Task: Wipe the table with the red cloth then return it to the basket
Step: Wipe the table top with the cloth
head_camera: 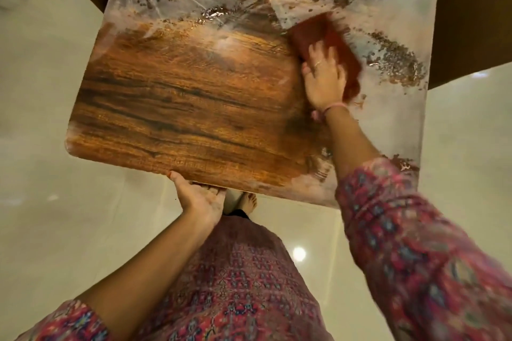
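Red cloth [329,44] lies on the worktop [180,108], pressed flat under our spread right hand [325,77]; our left hand [201,196] grips the near edge. We judge the wiping step half done: next, sweep the cloudy far and right parts.

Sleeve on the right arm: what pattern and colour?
Pink-red sleeve with a small blue-grey repeating motif; head view.

Warm, fairly dim indoor light falls from overhead, a round lamp glare [299,253] reflecting on the glossy floor [41,147]. The red cloth [327,36] and right hand [325,77] are smeared, probably motion blur. Wide-angle distortion bends the table [180,108] edges.
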Tool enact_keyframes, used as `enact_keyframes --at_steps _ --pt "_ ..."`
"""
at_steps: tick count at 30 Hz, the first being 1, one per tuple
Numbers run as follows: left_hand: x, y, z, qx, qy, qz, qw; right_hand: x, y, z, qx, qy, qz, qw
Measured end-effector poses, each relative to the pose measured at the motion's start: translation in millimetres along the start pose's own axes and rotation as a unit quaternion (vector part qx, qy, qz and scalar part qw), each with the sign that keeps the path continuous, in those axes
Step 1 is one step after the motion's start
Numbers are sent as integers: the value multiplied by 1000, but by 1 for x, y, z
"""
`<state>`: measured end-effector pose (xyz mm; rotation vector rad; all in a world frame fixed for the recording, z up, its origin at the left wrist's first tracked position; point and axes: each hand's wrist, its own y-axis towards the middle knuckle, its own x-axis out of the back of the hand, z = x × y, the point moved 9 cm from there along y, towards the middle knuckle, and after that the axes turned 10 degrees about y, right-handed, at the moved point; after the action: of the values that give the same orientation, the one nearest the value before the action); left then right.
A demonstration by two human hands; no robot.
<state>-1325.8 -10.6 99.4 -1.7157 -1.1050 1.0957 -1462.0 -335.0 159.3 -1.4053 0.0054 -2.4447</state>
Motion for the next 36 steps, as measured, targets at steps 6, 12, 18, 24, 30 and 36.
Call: enact_keyframes --at_steps 6,12,18,24,30,36 --pt "-2 3 4 -13 4 -7 1000 -73 -220 30 269 -7 178 946" --pt "0 7 4 -19 3 -34 999 5 -156 -62 115 45 83 989" --pt "-5 5 11 -18 -19 -9 1000 -52 -187 11 63 51 35 996" --pt "-6 -3 28 4 7 18 1000 -23 -260 -53 132 56 113 983" --pt "-8 -7 41 18 -9 31 999 42 -196 -134 -167 49 -77 982" --pt "-28 -25 76 46 -9 91 995 -66 -249 5 99 17 85 991"
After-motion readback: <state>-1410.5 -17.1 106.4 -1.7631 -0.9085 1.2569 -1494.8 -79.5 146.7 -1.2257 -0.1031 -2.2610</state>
